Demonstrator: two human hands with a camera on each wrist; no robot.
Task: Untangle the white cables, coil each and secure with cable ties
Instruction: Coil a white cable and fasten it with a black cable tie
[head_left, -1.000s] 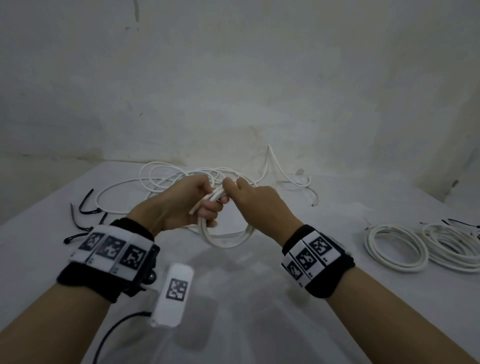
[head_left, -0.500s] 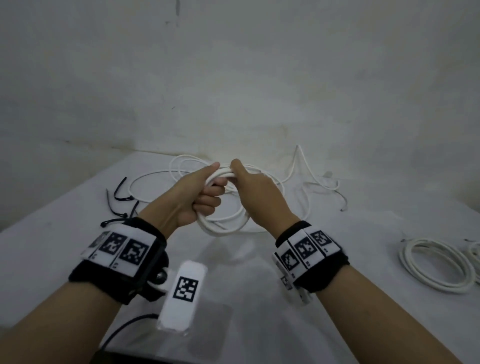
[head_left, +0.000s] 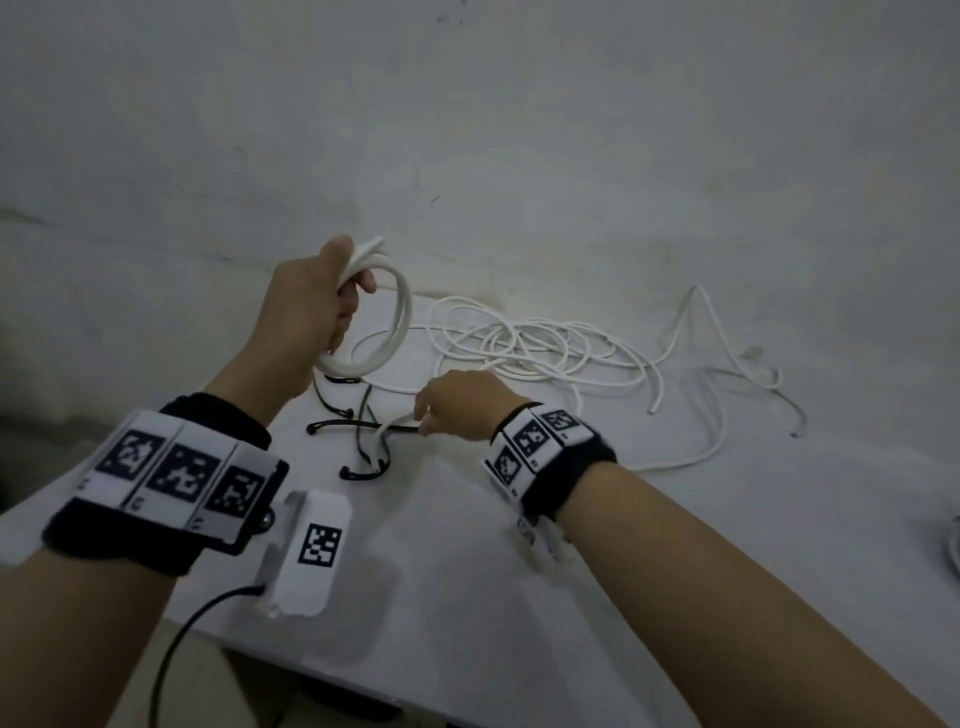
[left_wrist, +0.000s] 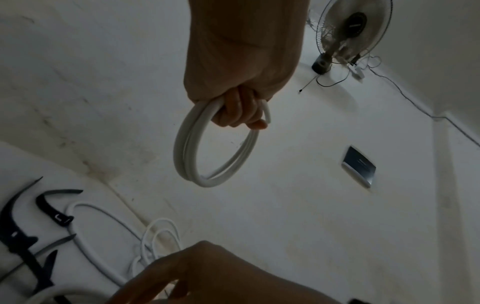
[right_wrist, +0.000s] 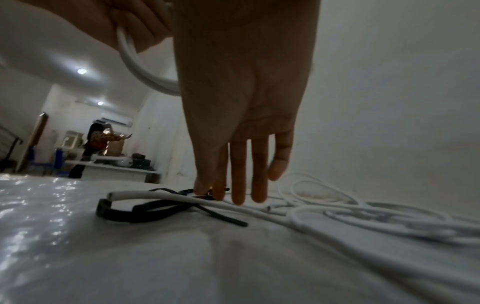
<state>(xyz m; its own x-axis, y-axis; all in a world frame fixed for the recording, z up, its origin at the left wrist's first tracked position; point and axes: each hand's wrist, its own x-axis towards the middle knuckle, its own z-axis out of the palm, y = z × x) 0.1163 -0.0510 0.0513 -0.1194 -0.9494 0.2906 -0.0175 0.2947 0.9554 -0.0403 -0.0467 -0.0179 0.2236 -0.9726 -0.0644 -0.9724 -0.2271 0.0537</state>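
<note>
My left hand (head_left: 332, 301) grips a small coil of white cable (head_left: 401, 312) and holds it up above the white table (head_left: 675, 545); the left wrist view shows the fingers curled round the coil (left_wrist: 187, 148). Lower and to the right, my right hand (head_left: 423, 418) reaches down to several black cable ties (head_left: 363, 452). In the right wrist view its thumb and forefinger pinch one cable tie (right_wrist: 207, 194) at the table, the other fingers straight. A loose white cable end (right_wrist: 135, 195) lies across the ties. The tangle of white cables (head_left: 545, 348) lies behind the right hand.
A white wall (head_left: 571, 156) stands close behind the table. Part of a coiled cable (head_left: 955, 545) shows at the right edge. The table's front edge runs just under my forearms. A wall fan (left_wrist: 353, 30) hangs high up; a person (right_wrist: 98, 139) stands far off.
My right hand let go of the coil and dropped to the black cable ties. The left hand lifted the coil up and left. The view swung left.
</note>
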